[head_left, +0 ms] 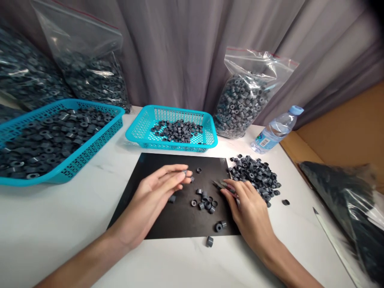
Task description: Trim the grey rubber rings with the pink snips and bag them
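A black mat [177,220] lies on the white table in front of me. My left hand [156,196] rests on it, fingers pressed together, pinching a small grey ring [185,173] at the fingertips. My right hand [247,204] sits at the mat's right edge, gripping a thin pair of tweezers [220,185] that points left. A small cluster of grey rings [206,203] lies on the mat between the hands. A larger pile of grey rings [255,174] lies on the table just beyond my right hand.
A small blue basket [141,134] with rings stands behind the mat. A large blue basket [90,150] full of rings is at the left. Plastic bags of rings [243,96] lean on the curtain. A water bottle [277,129] lies at the right, near a dark bag [345,192].
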The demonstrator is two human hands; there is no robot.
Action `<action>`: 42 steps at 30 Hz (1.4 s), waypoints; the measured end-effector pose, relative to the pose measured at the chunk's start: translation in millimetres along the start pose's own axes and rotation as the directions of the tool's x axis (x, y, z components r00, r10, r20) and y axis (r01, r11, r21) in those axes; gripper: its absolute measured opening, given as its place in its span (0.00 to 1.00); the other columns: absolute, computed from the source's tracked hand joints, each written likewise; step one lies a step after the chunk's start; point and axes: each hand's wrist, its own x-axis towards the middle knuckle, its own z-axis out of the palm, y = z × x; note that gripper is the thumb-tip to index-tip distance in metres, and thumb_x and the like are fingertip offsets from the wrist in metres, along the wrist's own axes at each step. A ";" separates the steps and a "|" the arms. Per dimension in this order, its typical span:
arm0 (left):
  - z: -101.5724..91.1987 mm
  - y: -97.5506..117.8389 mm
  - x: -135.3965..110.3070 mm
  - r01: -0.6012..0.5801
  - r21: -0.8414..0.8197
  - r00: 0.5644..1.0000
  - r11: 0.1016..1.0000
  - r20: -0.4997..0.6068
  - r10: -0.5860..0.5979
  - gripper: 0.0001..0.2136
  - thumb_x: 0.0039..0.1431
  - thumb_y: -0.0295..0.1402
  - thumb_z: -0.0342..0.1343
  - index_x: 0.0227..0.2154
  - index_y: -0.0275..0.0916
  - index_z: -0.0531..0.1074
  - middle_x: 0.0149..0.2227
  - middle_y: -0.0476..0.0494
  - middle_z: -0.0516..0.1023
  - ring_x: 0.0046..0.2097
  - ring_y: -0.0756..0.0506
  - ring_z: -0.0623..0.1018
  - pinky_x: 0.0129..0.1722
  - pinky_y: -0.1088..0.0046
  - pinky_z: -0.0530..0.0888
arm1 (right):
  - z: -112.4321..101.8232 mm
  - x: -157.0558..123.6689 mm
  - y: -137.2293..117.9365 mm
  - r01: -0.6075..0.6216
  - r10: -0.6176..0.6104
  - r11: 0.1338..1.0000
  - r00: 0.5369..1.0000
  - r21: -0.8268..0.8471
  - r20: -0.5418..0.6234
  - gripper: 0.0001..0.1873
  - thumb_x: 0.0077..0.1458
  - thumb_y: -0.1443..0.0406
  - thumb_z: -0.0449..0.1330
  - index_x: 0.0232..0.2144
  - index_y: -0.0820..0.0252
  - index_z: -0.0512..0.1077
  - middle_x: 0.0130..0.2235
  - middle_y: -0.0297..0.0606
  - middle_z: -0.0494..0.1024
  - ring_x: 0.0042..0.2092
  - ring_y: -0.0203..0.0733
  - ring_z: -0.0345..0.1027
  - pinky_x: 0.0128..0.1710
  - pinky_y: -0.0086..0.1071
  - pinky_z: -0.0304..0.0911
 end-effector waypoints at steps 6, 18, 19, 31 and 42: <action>-17.0 4.1 13.7 -0.221 0.285 0.970 0.933 -0.032 0.239 0.11 0.57 0.38 0.67 0.43 0.45 0.79 0.47 0.48 0.83 0.51 0.44 0.79 0.53 0.73 0.73 | -2.6 5.6 -5.4 0.052 -0.051 0.998 0.998 -0.023 0.039 0.13 0.69 0.63 0.54 0.52 0.61 0.72 0.46 0.48 0.77 0.46 0.55 0.68 0.45 0.48 0.68; -17.2 -17.0 11.5 -0.394 0.505 0.914 0.768 0.130 0.384 0.08 0.63 0.38 0.61 0.43 0.46 0.80 0.43 0.49 0.81 0.39 0.47 0.79 0.43 0.70 0.77 | 25.5 81.8 -18.3 0.025 -0.130 0.886 0.972 0.463 0.196 0.05 0.64 0.69 0.59 0.37 0.56 0.75 0.40 0.40 0.78 0.45 0.48 0.70 0.48 0.42 0.65; -17.0 -16.4 10.9 -0.402 0.510 0.909 0.761 0.125 0.396 0.08 0.63 0.37 0.61 0.43 0.47 0.80 0.43 0.49 0.81 0.39 0.47 0.79 0.42 0.70 0.77 | 23.6 82.7 -20.3 -0.011 -0.100 0.867 0.976 0.499 0.195 0.05 0.64 0.68 0.59 0.36 0.56 0.75 0.38 0.39 0.78 0.43 0.47 0.71 0.46 0.41 0.65; -8.8 -3.2 -6.0 -0.490 0.442 0.847 0.751 0.040 0.529 0.09 0.65 0.34 0.61 0.47 0.47 0.79 0.43 0.50 0.82 0.43 0.47 0.82 0.46 0.74 0.77 | -15.2 76.3 -60.7 -0.587 -0.042 -0.045 0.810 0.809 0.585 0.12 0.58 0.57 0.68 0.35 0.61 0.79 0.34 0.38 0.77 0.35 0.36 0.67 0.36 0.28 0.64; -7.7 0.6 -17.2 -0.580 0.576 0.771 0.576 0.158 0.618 0.11 0.63 0.30 0.63 0.47 0.49 0.77 0.42 0.51 0.79 0.39 0.49 0.78 0.41 0.74 0.76 | -24.9 69.6 -71.7 -0.588 -0.020 0.045 0.807 0.807 0.590 0.12 0.60 0.56 0.65 0.34 0.59 0.77 0.37 0.39 0.76 0.33 0.36 0.65 0.33 0.30 0.65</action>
